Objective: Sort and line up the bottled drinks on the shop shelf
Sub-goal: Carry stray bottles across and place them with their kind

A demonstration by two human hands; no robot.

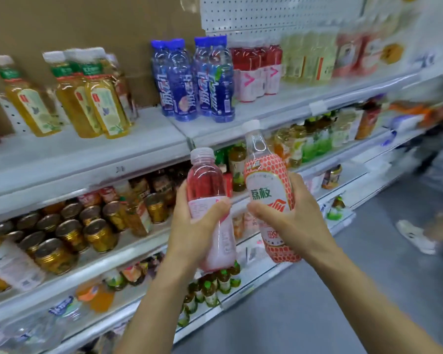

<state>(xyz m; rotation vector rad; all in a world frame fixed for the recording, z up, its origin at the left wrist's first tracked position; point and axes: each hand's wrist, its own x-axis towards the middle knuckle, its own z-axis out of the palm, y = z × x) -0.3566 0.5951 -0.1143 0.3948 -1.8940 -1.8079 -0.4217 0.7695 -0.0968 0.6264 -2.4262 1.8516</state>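
My left hand grips a pink drink bottle with a pale pink cap, held upright in front of the shelves. Beside it, my right hand holds a clear bottle with a red-and-white patterned label and a white cap, tilted slightly left. The two bottles nearly touch. On the top shelf stand yellow tea bottles, blue drink bottles, red drinks with pink labels and pale yellow bottles.
Gold-lidded jars fill the middle shelf at left, small green-capped bottles the lower one. Mixed bottles stand further right. Another person's white shoe and blurred body are on the grey aisle floor at right.
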